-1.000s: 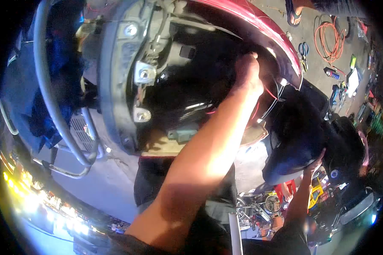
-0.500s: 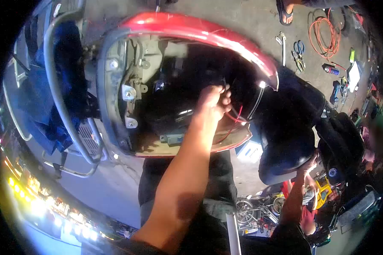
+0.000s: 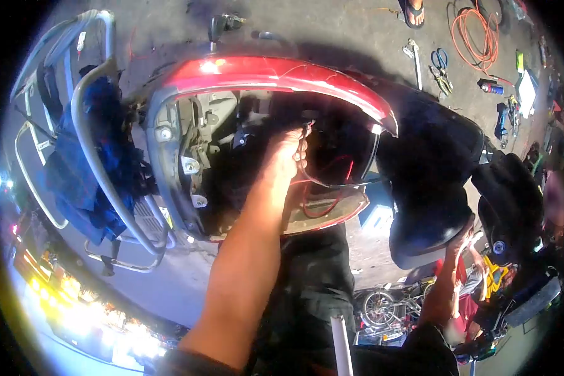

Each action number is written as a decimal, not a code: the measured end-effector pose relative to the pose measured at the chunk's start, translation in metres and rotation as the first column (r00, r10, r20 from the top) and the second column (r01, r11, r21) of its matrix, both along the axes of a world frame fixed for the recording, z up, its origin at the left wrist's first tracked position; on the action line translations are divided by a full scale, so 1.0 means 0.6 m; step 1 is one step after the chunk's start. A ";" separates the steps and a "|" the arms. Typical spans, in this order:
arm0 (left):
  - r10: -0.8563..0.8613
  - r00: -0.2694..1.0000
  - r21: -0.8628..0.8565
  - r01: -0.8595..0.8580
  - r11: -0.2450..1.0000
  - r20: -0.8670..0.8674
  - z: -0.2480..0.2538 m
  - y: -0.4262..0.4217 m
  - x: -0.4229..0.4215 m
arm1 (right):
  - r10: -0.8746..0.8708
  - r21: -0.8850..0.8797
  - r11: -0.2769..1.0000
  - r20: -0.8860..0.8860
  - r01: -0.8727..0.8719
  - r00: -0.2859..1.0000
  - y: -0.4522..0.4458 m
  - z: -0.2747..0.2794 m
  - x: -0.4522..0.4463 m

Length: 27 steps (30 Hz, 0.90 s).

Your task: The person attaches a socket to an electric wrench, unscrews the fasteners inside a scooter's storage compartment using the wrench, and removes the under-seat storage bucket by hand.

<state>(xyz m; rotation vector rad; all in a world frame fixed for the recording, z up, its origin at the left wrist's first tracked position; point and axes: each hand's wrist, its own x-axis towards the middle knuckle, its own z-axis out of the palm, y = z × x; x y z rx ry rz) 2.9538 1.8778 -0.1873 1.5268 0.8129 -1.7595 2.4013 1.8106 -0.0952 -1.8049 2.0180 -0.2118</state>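
Observation:
My left hand (image 3: pixel 294 147) reaches into the dark opening of a red vehicle body (image 3: pixel 276 73), its fingers closed around a thin black cable (image 3: pixel 316 182). The cable drops from the hand and bends off toward the right. Thin red wires (image 3: pixel 349 170) hang loose beside it, near the body's lower panel. At the right, my right hand (image 3: pixel 462 237) grips the edge of a raised black seat (image 3: pixel 420 219). Part of that hand lies behind the seat edge. The depth of the opening is too dark to make out.
A grey tubular metal rack (image 3: pixel 97 144) with dark blue cloth stands at the left. Pliers (image 3: pixel 442 81), a wrench (image 3: pixel 415 62), a spray can (image 3: pixel 492 87) and a coiled orange hose (image 3: pixel 473 37) lie on the floor. Another person's foot (image 3: pixel 413 12) is at the top. Bicycles (image 3: pixel 382 308) stand below right.
My left hand has shifted left within the opening, and the black cable now trails from it in a long curve. My right hand stays on the seat. The whole view has shifted slightly.

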 end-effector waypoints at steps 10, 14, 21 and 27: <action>-0.071 0.997 -0.084 0.071 0.994 0.003 -0.033 0.006 0.016 | 0.054 0.034 0.998 0.117 -0.058 0.992 -0.079 0.051 0.186; -0.138 0.989 -0.098 0.141 0.985 0.045 -0.050 0.016 0.019 | 0.394 -0.056 0.911 -0.171 -0.409 0.903 -0.116 0.080 0.266; -0.046 0.998 -0.087 0.042 0.995 -0.045 -0.030 0.019 0.020 | 0.148 0.019 0.989 0.002 -0.148 0.989 -0.160 0.061 0.251; -0.098 0.993 -0.158 0.087 0.984 -0.066 -0.033 0.023 0.044 | 0.136 0.001 0.991 -0.049 -0.136 0.989 -0.147 0.070 0.272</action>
